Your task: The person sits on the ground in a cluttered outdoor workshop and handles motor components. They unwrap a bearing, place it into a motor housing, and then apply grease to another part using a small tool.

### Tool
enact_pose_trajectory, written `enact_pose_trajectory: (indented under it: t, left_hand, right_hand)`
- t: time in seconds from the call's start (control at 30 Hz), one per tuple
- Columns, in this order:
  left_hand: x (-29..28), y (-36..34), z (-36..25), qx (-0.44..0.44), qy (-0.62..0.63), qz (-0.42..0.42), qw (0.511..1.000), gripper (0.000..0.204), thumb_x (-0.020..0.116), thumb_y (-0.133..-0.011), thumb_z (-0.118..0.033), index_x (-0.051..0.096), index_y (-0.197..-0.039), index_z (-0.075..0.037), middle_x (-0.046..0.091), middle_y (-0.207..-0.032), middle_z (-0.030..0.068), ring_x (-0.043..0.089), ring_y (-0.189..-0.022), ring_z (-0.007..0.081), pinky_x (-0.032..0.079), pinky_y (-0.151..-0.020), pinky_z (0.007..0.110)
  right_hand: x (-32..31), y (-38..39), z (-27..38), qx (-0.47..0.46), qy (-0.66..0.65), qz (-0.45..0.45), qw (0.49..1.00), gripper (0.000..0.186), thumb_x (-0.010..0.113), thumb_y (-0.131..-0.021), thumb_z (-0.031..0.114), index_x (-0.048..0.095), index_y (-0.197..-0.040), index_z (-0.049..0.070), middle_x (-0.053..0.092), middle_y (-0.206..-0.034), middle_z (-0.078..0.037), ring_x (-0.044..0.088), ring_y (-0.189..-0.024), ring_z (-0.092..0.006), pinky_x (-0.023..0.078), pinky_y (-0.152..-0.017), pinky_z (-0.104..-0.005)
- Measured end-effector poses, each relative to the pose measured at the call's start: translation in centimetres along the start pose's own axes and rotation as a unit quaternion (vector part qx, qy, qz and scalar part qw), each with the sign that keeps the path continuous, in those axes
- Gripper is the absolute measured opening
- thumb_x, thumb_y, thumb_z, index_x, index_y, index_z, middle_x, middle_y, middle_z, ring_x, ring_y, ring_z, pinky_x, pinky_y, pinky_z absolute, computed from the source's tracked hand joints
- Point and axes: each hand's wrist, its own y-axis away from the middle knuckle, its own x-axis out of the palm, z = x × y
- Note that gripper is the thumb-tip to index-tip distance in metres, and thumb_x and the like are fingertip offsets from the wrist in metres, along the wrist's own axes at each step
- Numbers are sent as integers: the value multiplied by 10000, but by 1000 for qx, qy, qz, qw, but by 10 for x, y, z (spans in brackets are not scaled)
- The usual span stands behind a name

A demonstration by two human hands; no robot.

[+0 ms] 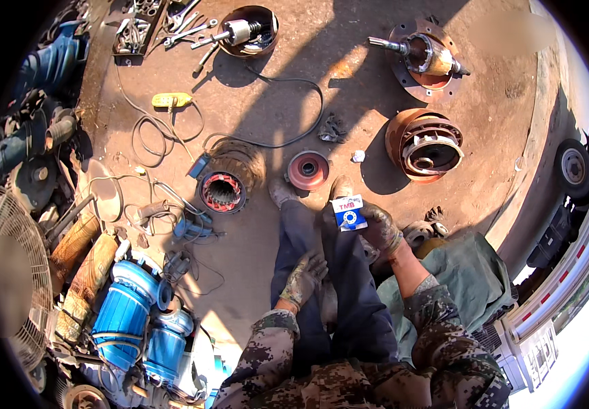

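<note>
Your right hand (pixel 381 230) clasps a small, squarish blue-and-white cardboard box (pixel 349 214), jutting out just to that hand's left; your left hand (pixel 304 278) (fingers extended, seemingly empty) is farther off, the box ahead and rightward of it.

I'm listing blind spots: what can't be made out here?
Head view:
Inside of the blue-and-white box: hidden by its walls.
Right hand, some fingertips: hidden behind the box.
Middle of the fan guard: covered by blur.
Rest of the vehicle: cut off by the dark rim.
</note>
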Motion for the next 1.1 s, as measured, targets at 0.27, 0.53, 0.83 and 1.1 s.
enact_pose_trajectory:
  t: [0.27,0.53,0.83,1.1]
  left_hand:
    - [118,114,-37,259,-376,76,886,550,679,-1023,-284,482,-1479,-47,593,-1383,107,603,-1214,201,522,-1031,352]
    - [198,222,-58,310,-367,121,869,394,715,-1002,-306,650,-1268,-22,715,-1102,52,686,-933,132,569,-787,278]
    - [247,273,-52,242,-273,320,874,406,686,-1006,-356,628,-1252,-38,684,-1159,80,680,-1047,201,581,-910,393]
    - [285,321,-44,329,-282,288,854,382,673,-1021,-398,671,-1197,-59,706,-1035,11,674,-874,115,569,-795,288]
  right_hand:
    - [122,119,-16,-10,574,34,818,664,749,-858,117,470,-1449,1,683,-1141,-123,632,-1043,-202,514,-953,-374]
    - [266,235,29,-146,755,43,638,809,816,-827,226,449,-1520,25,693,-1232,-244,685,-1166,-343,529,-966,-413]
    - [327,334,57,-246,774,48,581,727,761,-799,114,521,-1481,41,709,-1184,-233,710,-1113,-331,534,-950,-403]
    - [286,309,49,-377,456,35,805,507,741,-901,-43,583,-1381,-12,681,-1265,-88,648,-1133,-166,541,-986,-313]
